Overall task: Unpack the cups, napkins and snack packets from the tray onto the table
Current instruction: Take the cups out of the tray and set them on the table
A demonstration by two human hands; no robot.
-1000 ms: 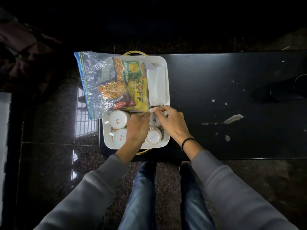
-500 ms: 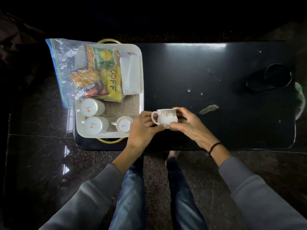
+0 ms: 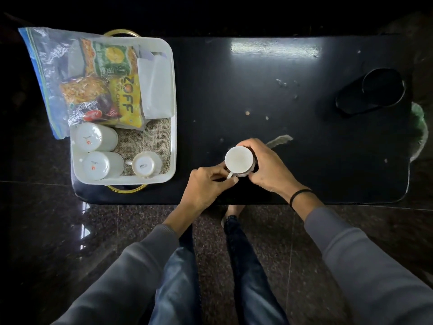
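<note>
The black table [image 3: 257, 90] carries a white tray [image 3: 173, 90] at its left end, with snack packets [image 3: 112, 85], napkins [image 3: 155, 87] and three upturned cups [image 3: 96, 137] inside. Right of the tray, an upright cup [image 3: 239, 159] sits on the table: the right hand [image 3: 269, 167] wraps its side, and the left hand [image 3: 206, 186] pinches its handle.

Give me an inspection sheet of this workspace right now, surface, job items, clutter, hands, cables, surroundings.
Surface: black table, glossy, with pale specks and a scrape mark.
Job's things: white tray at the table's left end holds three upturned cups, snack packets partly in a zip bag, and napkins; one cup upright, off the tray.
Clutter: black holder at far right.
Hands: left hand on the handle, right hand round the cup.
Cables: nothing seen.
Surroundings: dark tiled floor; person's legs under the table edge.
</note>
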